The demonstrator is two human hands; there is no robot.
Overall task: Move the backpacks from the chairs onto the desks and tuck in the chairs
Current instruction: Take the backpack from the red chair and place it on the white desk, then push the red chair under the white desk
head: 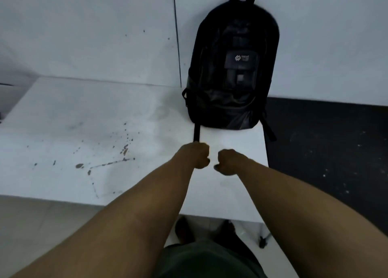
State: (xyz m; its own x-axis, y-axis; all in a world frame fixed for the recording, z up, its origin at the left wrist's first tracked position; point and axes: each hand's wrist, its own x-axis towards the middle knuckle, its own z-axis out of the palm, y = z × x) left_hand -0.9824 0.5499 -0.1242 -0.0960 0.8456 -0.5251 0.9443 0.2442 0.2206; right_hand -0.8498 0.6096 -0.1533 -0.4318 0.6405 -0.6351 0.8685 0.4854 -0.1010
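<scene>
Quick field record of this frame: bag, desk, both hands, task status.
backpack: black, on the desk, top propped against the white wall
strap: runs from the bag's base toward the left hand
desk: white, dark stains left of centre
left hand: fingers curled, at the strap's end; grip likely, blurred
right hand: fingers curled, holds nothing visible
chair: not in view
status: bag is on the desk

Black backpack [232, 67] with grey logo patch, white desk [105, 151] speckled with dark stains, dark floor [327, 151]
</scene>
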